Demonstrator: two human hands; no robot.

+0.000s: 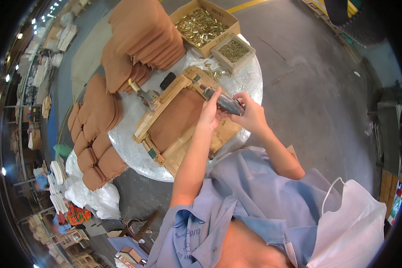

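Holding a dark metal tool (pixel 224 102) with both hands, left hand (pixel 208 112) and right hand (pixel 251 114) wrapped tight, over the wooden frame (pixel 183 118) mid-desk (pixel 245 80). Many brown pads (pixel 98 120) waiting at nine o'clock.

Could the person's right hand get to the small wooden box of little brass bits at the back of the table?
Probably yes. The small wooden box of brass bits sits just beyond the right hand, with only bare silvery table between, but that hand is gripping a dark cylindrical tool.
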